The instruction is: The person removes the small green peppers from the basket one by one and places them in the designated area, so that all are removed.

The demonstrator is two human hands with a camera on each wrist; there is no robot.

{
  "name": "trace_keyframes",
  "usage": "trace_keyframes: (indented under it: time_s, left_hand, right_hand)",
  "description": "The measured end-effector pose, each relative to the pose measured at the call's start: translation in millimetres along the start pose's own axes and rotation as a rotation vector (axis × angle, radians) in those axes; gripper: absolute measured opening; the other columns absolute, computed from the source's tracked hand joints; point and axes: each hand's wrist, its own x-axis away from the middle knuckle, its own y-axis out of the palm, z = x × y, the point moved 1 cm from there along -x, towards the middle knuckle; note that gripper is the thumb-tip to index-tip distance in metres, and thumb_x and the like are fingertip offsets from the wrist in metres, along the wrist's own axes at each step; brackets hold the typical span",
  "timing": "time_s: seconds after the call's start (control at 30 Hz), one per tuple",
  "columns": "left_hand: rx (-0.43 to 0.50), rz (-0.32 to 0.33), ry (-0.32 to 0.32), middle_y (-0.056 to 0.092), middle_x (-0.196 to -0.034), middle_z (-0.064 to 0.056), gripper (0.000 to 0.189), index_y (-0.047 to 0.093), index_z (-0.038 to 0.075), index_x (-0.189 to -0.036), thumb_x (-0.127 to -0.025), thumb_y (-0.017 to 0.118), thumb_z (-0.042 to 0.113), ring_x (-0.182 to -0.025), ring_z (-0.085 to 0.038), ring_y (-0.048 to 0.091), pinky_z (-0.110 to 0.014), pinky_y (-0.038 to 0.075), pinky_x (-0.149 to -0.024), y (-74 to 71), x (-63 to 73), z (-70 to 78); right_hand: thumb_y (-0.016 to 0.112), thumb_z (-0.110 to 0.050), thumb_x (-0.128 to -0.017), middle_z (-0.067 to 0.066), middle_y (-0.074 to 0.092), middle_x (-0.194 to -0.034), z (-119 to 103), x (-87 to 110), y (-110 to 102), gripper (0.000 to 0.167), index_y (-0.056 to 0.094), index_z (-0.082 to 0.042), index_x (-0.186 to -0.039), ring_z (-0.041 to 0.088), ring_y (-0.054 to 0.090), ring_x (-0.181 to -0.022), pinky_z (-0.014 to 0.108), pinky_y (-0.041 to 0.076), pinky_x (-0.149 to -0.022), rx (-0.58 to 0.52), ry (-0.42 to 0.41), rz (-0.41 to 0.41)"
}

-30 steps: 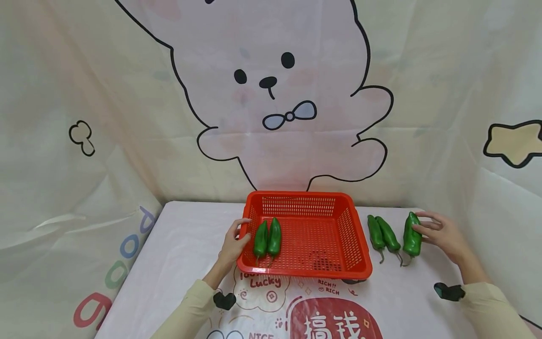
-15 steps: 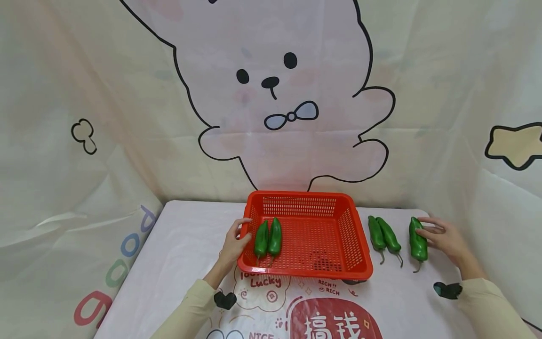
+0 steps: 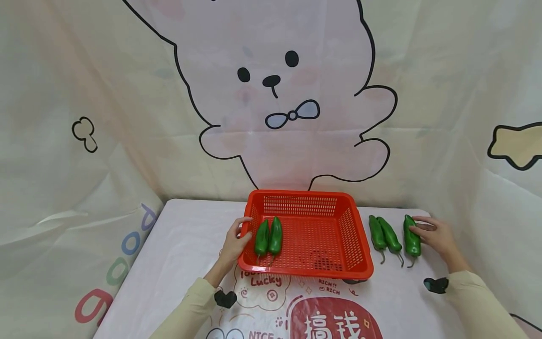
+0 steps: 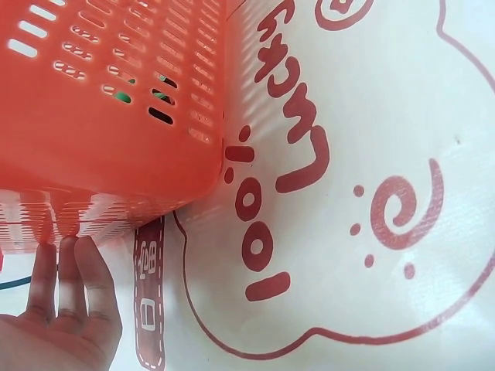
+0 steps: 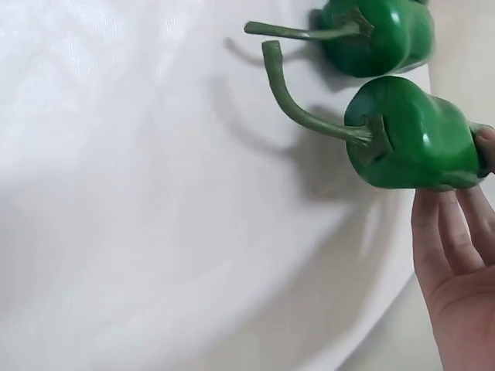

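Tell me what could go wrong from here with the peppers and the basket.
The right hand pinches a green pepper near the end opposite its stem, so the glossy pepper might slip or swing. Two other green peppers lie between it and the red plastic basket, so a low carry could knock them. The left hand holds only the basket's left side, so a bump on the right might turn it.

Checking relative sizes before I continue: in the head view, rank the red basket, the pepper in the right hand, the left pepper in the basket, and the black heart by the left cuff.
1. Red basket
2. Held pepper and left basket pepper: too alike to rank
3. Black heart
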Motion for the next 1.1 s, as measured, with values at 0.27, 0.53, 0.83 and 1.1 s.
trace_keyframes:
  time_s: [0.27, 0.53, 0.83, 1.1]
  left_hand:
    - [0.005, -0.012, -0.002, 0.053, -0.123, -0.03, 0.042, 0.052, 0.008, -0.139, -0.098, 0.057, -0.001, -0.1, -0.042, 0.063, -0.051, 0.06, -0.075, 0.8, 1.6, 8.4]
    - [0.023, -0.047, -0.006, 0.05, -0.124, -0.037, 0.043, 0.049, 0.0, -0.14, -0.098, 0.054, -0.005, -0.105, -0.054, 0.059, -0.058, 0.056, -0.08, 1.3, 13.4, 36.7]
    - [0.028, -0.055, 0.0, 0.048, -0.126, -0.039, 0.043, 0.048, -0.001, -0.14, -0.098, 0.054, -0.005, -0.108, -0.058, 0.056, -0.058, 0.056, -0.081, 1.4, 14.8, 38.8]
    - [0.037, -0.056, 0.003, 0.05, -0.123, -0.038, 0.042, 0.049, -0.001, -0.14, -0.098, 0.054, -0.006, -0.105, -0.057, 0.058, -0.057, 0.057, -0.079, 0.9, 13.3, 36.6]
  right_hand:
    - [0.073, -0.019, -0.096, 0.037, 0.058, -0.125, 8, -0.6, 11, 0.051, 0.056, 0.015, -0.131, -0.012, 0.056, -0.082, 0.023, 0.058, -0.065, 0.07, -0.007, 0.045]
    - [0.07, -0.026, -0.098, 0.037, 0.057, -0.129, 9, -7.5, 14, 0.051, 0.058, 0.011, -0.132, 0.009, 0.063, -0.094, 0.02, 0.055, -0.067, 0.156, 0.008, -0.031]
    - [0.071, -0.01, -0.096, 0.036, 0.063, -0.117, 7, -14.3, 19, 0.033, 0.065, 0.013, -0.12, 0.055, 0.06, -0.106, 0.013, 0.048, -0.066, 0.256, -0.104, -0.027]
    - [0.068, -0.012, -0.098, 0.037, 0.061, -0.119, 1, -12.5, 19, 0.035, 0.064, 0.013, -0.122, 0.055, 0.059, -0.109, 0.012, 0.047, -0.065, 0.256, -0.064, -0.014]
